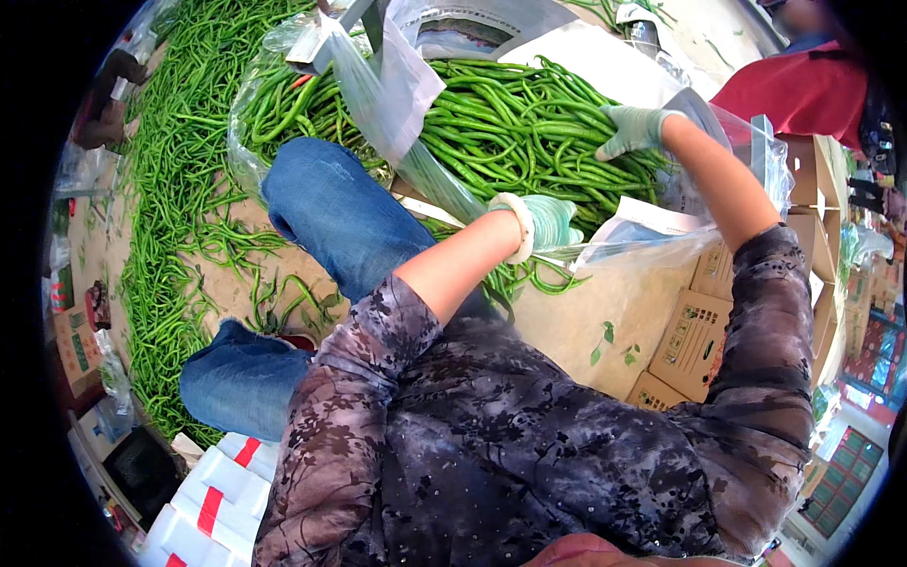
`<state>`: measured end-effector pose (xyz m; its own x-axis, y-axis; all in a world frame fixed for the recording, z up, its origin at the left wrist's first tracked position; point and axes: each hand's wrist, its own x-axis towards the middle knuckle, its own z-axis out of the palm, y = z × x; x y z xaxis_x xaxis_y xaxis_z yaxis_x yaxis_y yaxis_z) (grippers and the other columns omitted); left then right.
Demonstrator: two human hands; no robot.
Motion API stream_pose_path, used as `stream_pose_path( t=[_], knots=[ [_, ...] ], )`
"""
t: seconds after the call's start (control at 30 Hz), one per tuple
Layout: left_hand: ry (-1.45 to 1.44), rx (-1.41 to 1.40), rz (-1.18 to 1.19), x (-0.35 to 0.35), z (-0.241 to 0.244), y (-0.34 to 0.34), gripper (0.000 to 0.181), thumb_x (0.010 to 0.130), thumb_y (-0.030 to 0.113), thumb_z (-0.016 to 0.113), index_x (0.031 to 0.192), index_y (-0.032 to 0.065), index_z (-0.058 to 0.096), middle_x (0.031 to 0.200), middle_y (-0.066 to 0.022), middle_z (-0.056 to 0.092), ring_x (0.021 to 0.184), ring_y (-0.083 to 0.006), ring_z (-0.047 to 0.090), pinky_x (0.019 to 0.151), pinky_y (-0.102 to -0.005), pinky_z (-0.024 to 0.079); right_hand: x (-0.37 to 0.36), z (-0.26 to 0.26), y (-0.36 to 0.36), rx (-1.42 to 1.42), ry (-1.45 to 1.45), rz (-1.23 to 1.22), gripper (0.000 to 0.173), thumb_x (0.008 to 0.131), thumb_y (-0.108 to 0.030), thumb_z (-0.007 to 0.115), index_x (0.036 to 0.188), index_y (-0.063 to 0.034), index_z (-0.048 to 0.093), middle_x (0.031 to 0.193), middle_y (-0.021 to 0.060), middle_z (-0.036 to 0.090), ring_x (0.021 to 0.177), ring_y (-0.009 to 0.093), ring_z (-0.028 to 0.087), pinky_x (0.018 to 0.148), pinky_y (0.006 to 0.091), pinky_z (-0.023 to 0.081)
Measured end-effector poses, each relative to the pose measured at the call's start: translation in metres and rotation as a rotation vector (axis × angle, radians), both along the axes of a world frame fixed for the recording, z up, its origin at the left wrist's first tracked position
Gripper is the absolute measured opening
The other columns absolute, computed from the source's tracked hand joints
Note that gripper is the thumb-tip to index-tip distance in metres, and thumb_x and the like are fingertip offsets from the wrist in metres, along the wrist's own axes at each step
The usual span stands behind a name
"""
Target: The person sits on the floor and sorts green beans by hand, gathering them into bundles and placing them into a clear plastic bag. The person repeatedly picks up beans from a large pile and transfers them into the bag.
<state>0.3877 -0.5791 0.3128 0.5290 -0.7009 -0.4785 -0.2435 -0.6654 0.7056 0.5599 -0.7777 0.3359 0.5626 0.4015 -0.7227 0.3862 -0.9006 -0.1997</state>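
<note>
Long green chili peppers lie heaped in a container lined with clear plastic and printed paper. My right hand, in a pale green glove, rests on the far right end of the heap. Its thumb and fingers are spread apart against the peppers. At the heap's near edge is my left hand, gloved alike, with a pale bangle at the wrist. Its fingers point down beside the liner's rim, and their undersides are hidden, so I cannot tell whether they grip anything.
A large spread of loose peppers covers the floor at left. Another plastic-lined batch adjoins my knee. Cardboard boxes stand at right, white foam boxes with red tape at lower left. Red cloth and a person are at upper right.
</note>
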Motion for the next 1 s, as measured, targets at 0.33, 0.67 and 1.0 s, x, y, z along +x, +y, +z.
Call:
stream_pose_path(
  t=[0.33, 0.67, 1.0],
  knots=[
    [-0.237, -0.164, 0.205, -0.015, 0.002, 0.034, 0.040, 0.084, 0.035, 0.058, 0.103, 0.0001, 0.062, 0.096, -0.0227, 0.066, 0.086, -0.0386, 0.065, 0.075, -0.0460, 0.051, 0.009, -0.013, 0.020, 0.103, -0.228, -0.053, 0.052, 0.089, -0.028, 0.064, 0.131, -0.0006, 0.050, 0.120, 0.0175, 0.063, 0.105, 0.029, 0.060, 0.097, 0.0373, 0.044],
    [-0.579, -0.438, 0.280, -0.070, 0.097, 0.235, 0.041, 0.090, 0.035, 0.055, 0.117, 0.0056, 0.060, 0.105, -0.0157, 0.065, 0.100, -0.0326, 0.062, 0.089, -0.0438, 0.049, -0.075, 0.139, 0.130, 0.201, -0.258, -0.004, 0.043, 0.084, -0.016, 0.067, 0.122, 0.0010, 0.054, 0.096, 0.0171, 0.065, 0.087, 0.024, 0.062, 0.081, 0.0342, 0.049],
    [-0.453, -0.156, 1.550, -0.233, 0.055, 0.613, 0.040, 0.089, 0.023, 0.064, 0.121, 0.0001, 0.057, 0.104, -0.0089, 0.066, 0.093, -0.0166, 0.063, 0.084, -0.0294, 0.051, -0.185, 0.042, 0.560, 0.579, 0.591, 0.359, 0.031, 0.093, -0.022, 0.060, 0.113, 0.0014, 0.061, 0.087, 0.0025, 0.062, 0.074, 0.010, 0.058, 0.068, 0.0249, 0.049]
  ],
)
